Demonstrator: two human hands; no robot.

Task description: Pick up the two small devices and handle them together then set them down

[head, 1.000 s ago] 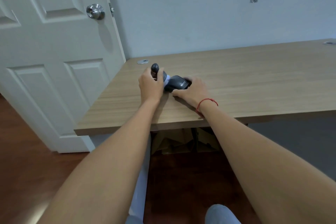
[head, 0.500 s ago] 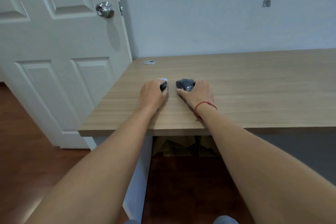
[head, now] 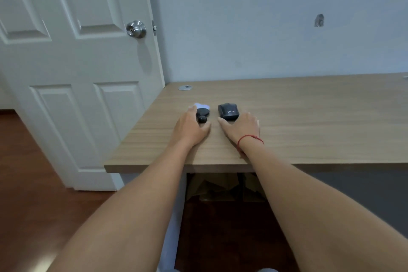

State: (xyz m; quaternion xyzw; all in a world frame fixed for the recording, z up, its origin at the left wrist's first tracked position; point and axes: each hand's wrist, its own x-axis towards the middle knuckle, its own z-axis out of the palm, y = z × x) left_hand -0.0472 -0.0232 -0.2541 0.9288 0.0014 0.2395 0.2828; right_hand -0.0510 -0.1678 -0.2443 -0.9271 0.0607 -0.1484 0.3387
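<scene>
Two small devices rest on the wooden desk (head: pixel 309 117). The left device (head: pixel 202 114) is black with a round knob and a pale blue part at its far end. The right device (head: pixel 228 111) is a black block with white lettering. My left hand (head: pixel 189 129) lies flat just in front of the left device; its index finger touches the pale blue part and its thumb lies beside the knob. My right hand (head: pixel 241 128) lies flat behind the right device, fingers spread, with the thumb tip at the device's near edge. Neither device is lifted.
A white panelled door (head: pixel 77 95) with a metal knob (head: pixel 136 29) stands left of the desk. A round metal grommet (head: pixel 185 87) sits at the desk's far left corner. Cardboard (head: pixel 220 187) lies under the desk, on a dark wooden floor.
The devices were held together a second ago; they now stand apart on the desk. Both hands have slid back toward me, uncovering them.
</scene>
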